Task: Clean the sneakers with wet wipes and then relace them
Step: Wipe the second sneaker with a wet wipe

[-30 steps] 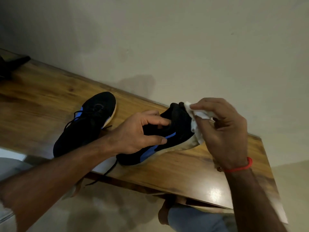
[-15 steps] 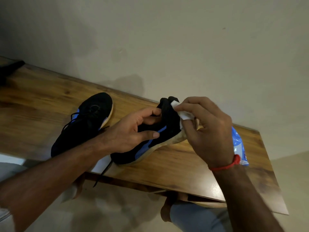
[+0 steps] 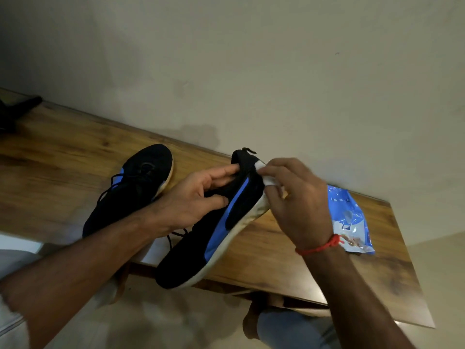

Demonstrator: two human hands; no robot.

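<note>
- Black fabric sneaker (image 3: 216, 222), blue stripe: your left hand (image 3: 193, 200) curls around its collar, holding it tilted over the table (image 3: 276, 250) edge; a loose hold risks dropping it.
- White wet wipe (image 3: 268, 180): pinched in your right hand (image 3: 297, 197), pressed against the heel just beyond your left fingertips; it may bunch and skip grime.
- Second sneaker (image 3: 136, 187): on the table, just behind your left wrist.

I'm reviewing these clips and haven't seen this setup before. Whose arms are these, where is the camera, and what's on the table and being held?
No machine here: a person wears a camera on the head, looking down at their own hands. The left hand grips a black and blue sneaker, tilted over the edge of the wooden table. The right hand presses a white wet wipe against its heel. A second sneaker, still laced, lies on the table, and a blue wipes packet lies to the right.
</note>
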